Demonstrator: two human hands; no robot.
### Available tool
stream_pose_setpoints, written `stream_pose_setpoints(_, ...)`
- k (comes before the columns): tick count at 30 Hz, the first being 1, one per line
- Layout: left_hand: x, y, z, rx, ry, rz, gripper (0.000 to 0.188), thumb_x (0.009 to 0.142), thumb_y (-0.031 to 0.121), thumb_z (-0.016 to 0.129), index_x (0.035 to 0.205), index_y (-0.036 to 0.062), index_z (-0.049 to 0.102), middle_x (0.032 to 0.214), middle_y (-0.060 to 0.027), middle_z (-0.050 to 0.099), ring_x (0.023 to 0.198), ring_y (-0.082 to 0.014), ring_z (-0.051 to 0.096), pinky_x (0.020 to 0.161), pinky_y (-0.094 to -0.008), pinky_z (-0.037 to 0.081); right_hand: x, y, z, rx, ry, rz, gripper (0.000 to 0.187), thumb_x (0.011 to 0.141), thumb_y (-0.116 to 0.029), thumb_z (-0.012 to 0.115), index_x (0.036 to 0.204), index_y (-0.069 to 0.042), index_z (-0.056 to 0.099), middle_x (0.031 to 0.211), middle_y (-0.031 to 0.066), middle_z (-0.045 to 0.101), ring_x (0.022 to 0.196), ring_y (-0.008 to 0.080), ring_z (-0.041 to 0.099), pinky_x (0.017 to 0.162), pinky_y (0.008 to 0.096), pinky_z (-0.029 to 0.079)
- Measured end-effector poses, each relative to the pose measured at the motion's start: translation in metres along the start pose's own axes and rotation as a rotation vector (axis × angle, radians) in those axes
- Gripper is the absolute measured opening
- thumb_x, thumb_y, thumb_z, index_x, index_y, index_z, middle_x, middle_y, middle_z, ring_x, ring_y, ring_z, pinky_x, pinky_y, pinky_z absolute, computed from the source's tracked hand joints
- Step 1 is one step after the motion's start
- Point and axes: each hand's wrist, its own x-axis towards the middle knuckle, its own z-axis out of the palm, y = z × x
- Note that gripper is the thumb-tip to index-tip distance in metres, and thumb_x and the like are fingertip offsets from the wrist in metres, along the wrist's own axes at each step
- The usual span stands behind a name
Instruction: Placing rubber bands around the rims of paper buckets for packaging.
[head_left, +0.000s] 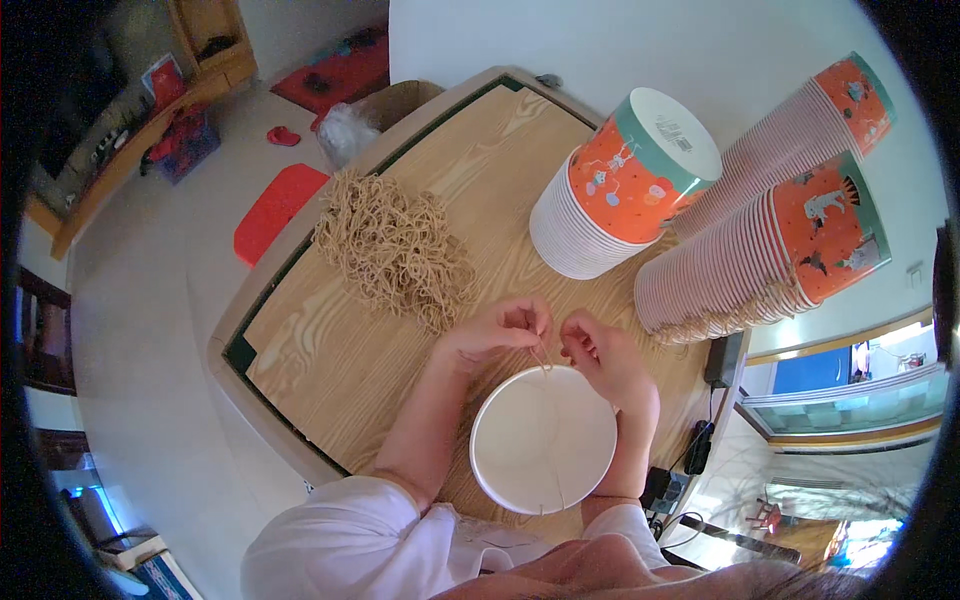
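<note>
The left hand (502, 328) pinches tan cord (545, 357) between its fingertips at a white-lined bucket's (512, 440) far rim, the right hand (612, 362) curled beside it, grip unclear, with a cord heap (393, 250) and stacked buckets (625, 185) beyond on the counter (315, 345).

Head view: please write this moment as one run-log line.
left hand: pinching string; right hand: curled beside string; white bucket: string across mouth; string heap: on table; bucket stacks: at right

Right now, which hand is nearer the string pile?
Left. The left hand is close by the lower-right edge of the string pile; the right hand is farther right, by the bucket's rim.
</note>
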Motion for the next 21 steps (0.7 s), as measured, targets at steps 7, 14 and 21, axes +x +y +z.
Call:
stream_pose_setpoints(7, 0.000, -0.013, -0.022, -0.138, -0.173, 0.303, 0.012, 0.075, 0.014, 0.065, 0.075, 0.0023, 0.063, 0.076, -0.0060, 0.057, 0.068, -0.0139, 0.050, 0.062, -0.0266, 0.038, 0.001, -0.005, 0.000, -0.024, -0.010, 0.019, 0.006, 0.090, -0.004, 0.055, 0.094, -0.001, 0.052, 0.075, 0.0119, 0.064, 0.069, 0.0204, 0.067, 0.061, 0.0314, 0.052)
stream_pose_setpoints(14, -0.005, 0.011, -0.016, 0.145, -0.188, -0.014, 0.010, 0.078, 0.004, 0.061, 0.083, -0.0021, 0.068, 0.082, -0.0072, 0.064, 0.083, -0.0138, 0.060, 0.074, -0.0268, 0.047, -0.004, -0.016, 0.002, -0.077, 0.084, 0.043, 0.006, 0.088, -0.004, 0.056, 0.092, -0.001, 0.054, 0.074, 0.0141, 0.064, 0.070, 0.0242, 0.067, 0.061, 0.0326, 0.052)
stream_pose_setpoints(21, 0.002, -0.004, -0.019, 0.264, -0.174, -0.003, 0.011, 0.078, 0.001, 0.069, 0.088, -0.0019, 0.068, 0.086, -0.0072, 0.065, 0.085, -0.0128, 0.061, 0.075, -0.0273, 0.049, -0.002, -0.025, 0.008, -0.152, 0.180, 0.012, 0.008, 0.086, -0.005, 0.059, 0.092, -0.003, 0.054, 0.075, 0.0161, 0.063, 0.070, 0.0310, 0.066, 0.061, 0.0350, 0.051)
